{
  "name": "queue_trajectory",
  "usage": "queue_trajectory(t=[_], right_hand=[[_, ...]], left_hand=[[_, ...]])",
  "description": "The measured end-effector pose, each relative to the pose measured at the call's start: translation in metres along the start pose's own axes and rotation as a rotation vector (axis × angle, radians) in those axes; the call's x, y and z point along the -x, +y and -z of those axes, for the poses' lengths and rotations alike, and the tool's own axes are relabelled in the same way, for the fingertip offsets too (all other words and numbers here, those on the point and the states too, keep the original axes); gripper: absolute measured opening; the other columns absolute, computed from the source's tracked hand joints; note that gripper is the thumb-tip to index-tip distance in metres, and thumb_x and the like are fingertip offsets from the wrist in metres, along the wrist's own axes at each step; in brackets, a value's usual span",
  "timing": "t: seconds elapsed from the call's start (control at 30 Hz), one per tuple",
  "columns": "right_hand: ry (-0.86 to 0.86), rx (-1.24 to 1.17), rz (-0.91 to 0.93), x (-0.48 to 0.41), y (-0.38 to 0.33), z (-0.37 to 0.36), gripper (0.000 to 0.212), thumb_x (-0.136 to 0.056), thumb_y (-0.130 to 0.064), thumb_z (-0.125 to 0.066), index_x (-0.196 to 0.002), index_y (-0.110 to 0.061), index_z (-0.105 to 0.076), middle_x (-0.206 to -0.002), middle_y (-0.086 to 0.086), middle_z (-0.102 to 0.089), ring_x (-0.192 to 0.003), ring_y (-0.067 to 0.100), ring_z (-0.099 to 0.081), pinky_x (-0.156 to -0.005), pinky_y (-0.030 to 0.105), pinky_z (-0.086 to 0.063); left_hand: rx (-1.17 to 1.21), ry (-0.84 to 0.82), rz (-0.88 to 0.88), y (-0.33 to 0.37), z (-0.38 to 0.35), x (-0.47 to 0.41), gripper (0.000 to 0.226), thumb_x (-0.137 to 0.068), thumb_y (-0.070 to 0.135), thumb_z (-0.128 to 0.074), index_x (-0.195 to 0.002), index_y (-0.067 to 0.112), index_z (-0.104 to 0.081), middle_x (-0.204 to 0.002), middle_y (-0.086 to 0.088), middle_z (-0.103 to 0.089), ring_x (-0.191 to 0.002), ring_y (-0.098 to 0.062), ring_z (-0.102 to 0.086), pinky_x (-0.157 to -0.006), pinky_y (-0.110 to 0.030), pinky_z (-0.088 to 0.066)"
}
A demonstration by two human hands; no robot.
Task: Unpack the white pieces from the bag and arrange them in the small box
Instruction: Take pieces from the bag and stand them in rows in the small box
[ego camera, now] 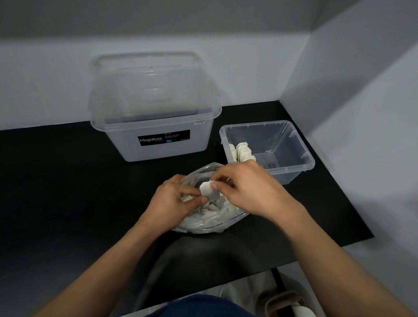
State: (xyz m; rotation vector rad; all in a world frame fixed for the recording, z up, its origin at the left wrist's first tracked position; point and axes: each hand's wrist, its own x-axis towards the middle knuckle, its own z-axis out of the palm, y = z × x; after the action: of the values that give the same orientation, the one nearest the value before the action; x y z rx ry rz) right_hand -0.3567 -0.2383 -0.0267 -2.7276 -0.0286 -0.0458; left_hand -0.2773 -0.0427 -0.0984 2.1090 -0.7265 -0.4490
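A white piece (209, 192) is pinched between both hands, left grip (174, 201) and right grip (247, 189) closed on it just above the open bag (206, 219), presumably for transfer to the box (298, 150) beyond the right grip, where pieces stand along one wall.

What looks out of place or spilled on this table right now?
Nothing stands out. The bag lies in front of the person, both hands hold one white piece, and a few pieces stand in the small box.
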Motion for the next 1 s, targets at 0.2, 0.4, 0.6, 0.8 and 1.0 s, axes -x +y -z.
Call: queue_trajectory(t=[0.2,0.4,0.6,0.8,1.0], right_hand=[[0.076,-0.078,-0.009,0.01,0.005,0.003,0.018,-0.1,-0.032,-0.065,-0.113,-0.027,-0.078,-0.1,-0.012,-0.075,-0.089,0.002,-0.066,-0.083,0.028,-0.055],[0.413,-0.49,-0.224,0.009,0.038,0.047,0.011,-0.096,-0.025,-0.073,-0.104,-0.025,-0.08,-0.084,-0.013,-0.078,-0.077,0.005,-0.076,-0.079,0.032,-0.062],[0.366,-0.286,-0.339,-0.019,0.094,0.063,0.008,-0.098,-0.028,-0.068,-0.101,-0.029,-0.075,-0.078,-0.012,-0.074,-0.075,0.006,-0.073,-0.075,0.026,-0.055],[-0.116,-0.037,-0.4,-0.051,0.139,0.035,0.013,-0.099,-0.023,-0.065,-0.1,-0.027,-0.077,-0.084,-0.014,-0.068,-0.083,0.006,-0.066,-0.08,0.025,-0.049],[-0.379,-0.082,-0.483,-0.066,0.16,0.004,0.013,-0.089,-0.016,-0.076,-0.082,-0.026,-0.08,-0.088,-0.013,-0.074,-0.096,0.012,-0.069,-0.095,0.038,-0.054]], left_hand=[[-0.041,0.021,0.043,0.0,-0.001,0.003,0.04,-0.083,0.04,-0.08,-0.121,0.041,-0.068,-0.112,0.017,-0.057,-0.099,0.002,-0.056,-0.086,-0.021,-0.049],[-0.004,0.164,0.1,0.001,0.001,0.003,0.057,-0.086,0.027,-0.079,-0.138,0.034,-0.058,-0.115,0.019,-0.055,-0.098,0.007,-0.054,-0.079,-0.003,-0.037],[-0.023,0.21,0.11,0.002,0.002,-0.001,0.06,-0.085,0.023,-0.079,-0.141,0.028,-0.057,-0.122,0.011,-0.058,-0.108,-0.005,-0.056,-0.086,-0.012,-0.041],[-0.101,0.15,0.105,0.001,0.002,-0.005,0.059,-0.085,0.029,-0.079,-0.14,0.03,-0.058,-0.113,0.013,-0.06,-0.096,0.0,-0.057,-0.075,-0.005,-0.037],[-0.089,0.18,0.141,-0.001,0.005,-0.006,0.061,-0.083,0.028,-0.08,-0.14,0.032,-0.058,-0.118,0.012,-0.06,-0.101,-0.004,-0.059,-0.079,-0.012,-0.041]])
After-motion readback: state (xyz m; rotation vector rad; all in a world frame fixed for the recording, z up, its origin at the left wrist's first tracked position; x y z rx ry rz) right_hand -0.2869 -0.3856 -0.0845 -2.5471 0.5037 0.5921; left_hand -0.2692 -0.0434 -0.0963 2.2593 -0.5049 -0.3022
